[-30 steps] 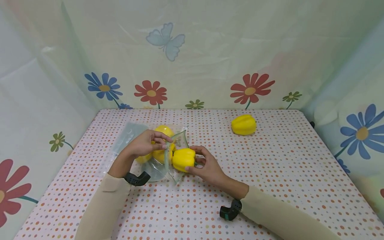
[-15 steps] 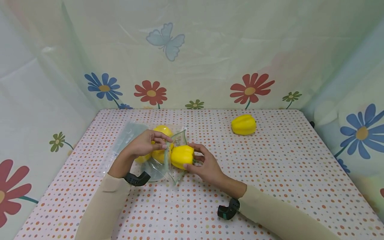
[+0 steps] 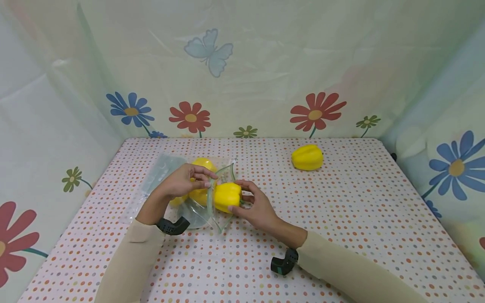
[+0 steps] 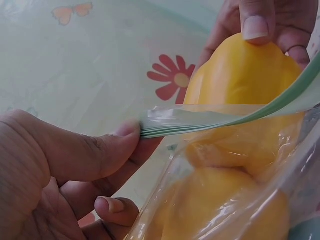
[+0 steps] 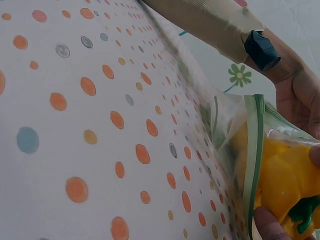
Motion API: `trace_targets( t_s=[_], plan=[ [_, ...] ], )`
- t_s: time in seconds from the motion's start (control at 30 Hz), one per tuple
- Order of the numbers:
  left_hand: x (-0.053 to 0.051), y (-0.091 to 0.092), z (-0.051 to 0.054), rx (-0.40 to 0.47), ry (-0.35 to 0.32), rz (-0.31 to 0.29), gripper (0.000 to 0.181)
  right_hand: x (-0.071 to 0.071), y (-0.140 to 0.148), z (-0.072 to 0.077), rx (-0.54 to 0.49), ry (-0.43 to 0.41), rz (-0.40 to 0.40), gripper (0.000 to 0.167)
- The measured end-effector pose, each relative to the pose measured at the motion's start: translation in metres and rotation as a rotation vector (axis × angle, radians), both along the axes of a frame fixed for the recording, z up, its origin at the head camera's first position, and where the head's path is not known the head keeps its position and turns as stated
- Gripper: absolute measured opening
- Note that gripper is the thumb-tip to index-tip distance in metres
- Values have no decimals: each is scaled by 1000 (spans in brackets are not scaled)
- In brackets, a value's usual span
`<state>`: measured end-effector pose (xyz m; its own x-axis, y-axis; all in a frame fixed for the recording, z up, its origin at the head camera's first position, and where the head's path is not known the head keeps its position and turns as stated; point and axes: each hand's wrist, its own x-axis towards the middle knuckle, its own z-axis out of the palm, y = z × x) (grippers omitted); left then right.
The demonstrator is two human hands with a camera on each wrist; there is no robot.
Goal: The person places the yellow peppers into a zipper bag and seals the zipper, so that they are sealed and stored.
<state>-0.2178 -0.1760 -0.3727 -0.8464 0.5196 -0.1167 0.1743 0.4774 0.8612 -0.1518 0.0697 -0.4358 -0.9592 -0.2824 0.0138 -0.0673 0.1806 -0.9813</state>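
On the far left of the clear zip bag (image 3: 195,217), a wall hanging (image 3: 38,109) carried a red flower and a smaller green one. My beige left sleeve (image 3: 130,259) came up from the bag's near side, a black wrist device (image 3: 172,226) at its cuff. My left hand (image 3: 185,182) reached over the bag and pinched its green-edged mouth between thumb and forefinger, the other fingers bent. Beneath the film, inside the bag, yellow peppers (image 3: 203,163) lay close together, their number too hidden to tell. At the bag's mouth, on its right, sat a half-bagged pepper (image 3: 227,198), partly within the film and partly jutting out, its green stem (image 5: 304,212) toward my palm. My right hand (image 3: 257,208) gripped it from the bag's right, thumb on the near side, fingers round the far side. A second device (image 3: 284,261) showed near right of the bag. Well apart from the bag, right and farther back, a lone pepper (image 3: 307,158) lay sideways on a dotted tablecloth (image 3: 227,269). My right sleeve (image 3: 348,265) extended nearer, rightmost from the bag.
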Motion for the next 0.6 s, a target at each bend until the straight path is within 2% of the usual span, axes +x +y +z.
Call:
trace_targets(
  t_s=[0.27,0.6],
  plan=[
    [-1,-1,-1,-2,-14,3,27,-4,-4,-4,-8,-11,2,71],
    [0,-2,0,-7,11,-22,27,-11,-6,-6,-61,0,67,71]
  ],
)
